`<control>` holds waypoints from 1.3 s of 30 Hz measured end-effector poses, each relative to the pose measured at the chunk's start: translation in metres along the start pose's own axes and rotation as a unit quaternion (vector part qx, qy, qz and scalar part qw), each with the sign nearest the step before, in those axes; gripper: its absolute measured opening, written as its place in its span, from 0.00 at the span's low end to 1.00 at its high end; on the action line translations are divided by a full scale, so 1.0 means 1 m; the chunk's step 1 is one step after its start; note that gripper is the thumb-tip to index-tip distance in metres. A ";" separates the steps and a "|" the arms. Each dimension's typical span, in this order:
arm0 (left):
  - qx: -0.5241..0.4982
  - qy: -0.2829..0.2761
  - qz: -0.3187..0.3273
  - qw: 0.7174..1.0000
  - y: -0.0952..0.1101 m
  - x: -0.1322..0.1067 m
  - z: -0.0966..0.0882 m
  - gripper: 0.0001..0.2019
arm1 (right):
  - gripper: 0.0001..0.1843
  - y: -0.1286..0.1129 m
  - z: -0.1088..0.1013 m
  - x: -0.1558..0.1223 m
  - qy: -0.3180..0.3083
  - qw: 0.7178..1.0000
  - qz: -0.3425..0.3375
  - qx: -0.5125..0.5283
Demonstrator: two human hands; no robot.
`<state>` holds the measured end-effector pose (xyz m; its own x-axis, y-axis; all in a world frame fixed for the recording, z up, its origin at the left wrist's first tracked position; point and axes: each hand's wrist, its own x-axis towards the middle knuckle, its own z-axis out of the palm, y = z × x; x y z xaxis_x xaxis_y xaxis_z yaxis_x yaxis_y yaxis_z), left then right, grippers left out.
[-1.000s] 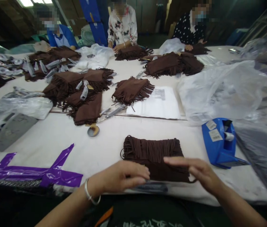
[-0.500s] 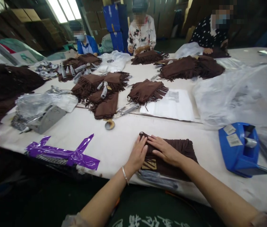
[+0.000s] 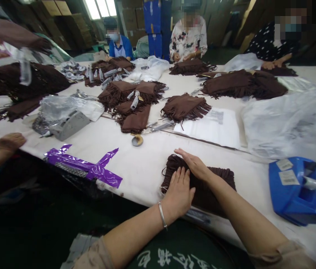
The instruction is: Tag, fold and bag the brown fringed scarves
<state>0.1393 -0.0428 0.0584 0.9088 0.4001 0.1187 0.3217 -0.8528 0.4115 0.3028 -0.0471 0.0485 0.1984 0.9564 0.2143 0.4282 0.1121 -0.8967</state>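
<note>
Left hand (image 3: 178,192) lies flat, fingers spread, on the brown fringed bag (image 3: 219,183) at the near table edge (image 3: 135,175). Right hand (image 3: 194,166) lies flat beside it, gripping nothing. Bag's long axis runs left-right. Blue tape dispenser (image 3: 294,192) stands right; purple strip (image 3: 85,168) left.

Your bare forearms, beige sleeves pushed up.
Your left hand (image 3: 178,194) has a thin silver bangle (image 3: 162,219) at the wrist; your right hand (image 3: 194,165) wears nothing; dark green garment with pale lettering below.
</note>
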 end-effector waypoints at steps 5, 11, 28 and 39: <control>-0.091 0.029 -0.025 0.995 -0.036 -0.007 -0.048 0.16 | 0.23 0.017 0.011 -0.007 -0.073 0.992 -0.058 -0.079; -0.002 0.059 -0.103 0.993 -0.099 0.011 -0.042 0.10 | 0.22 0.022 0.014 -0.025 -0.055 0.982 -0.087 -0.160; 0.137 -0.011 0.118 0.984 -0.008 0.006 -0.018 0.08 | 0.29 -0.004 -0.025 -0.033 0.103 0.983 0.027 0.148; -0.034 0.086 0.259 0.961 0.005 -0.018 -0.035 0.10 | 0.22 -0.004 0.019 -0.001 -0.053 0.991 -0.087 -0.087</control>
<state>0.1155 -0.0425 0.0903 0.8827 -0.0182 0.4696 -0.1865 -0.9307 0.3145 0.2840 -0.0432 0.0446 0.0181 0.9505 0.3101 0.5954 0.2389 -0.7671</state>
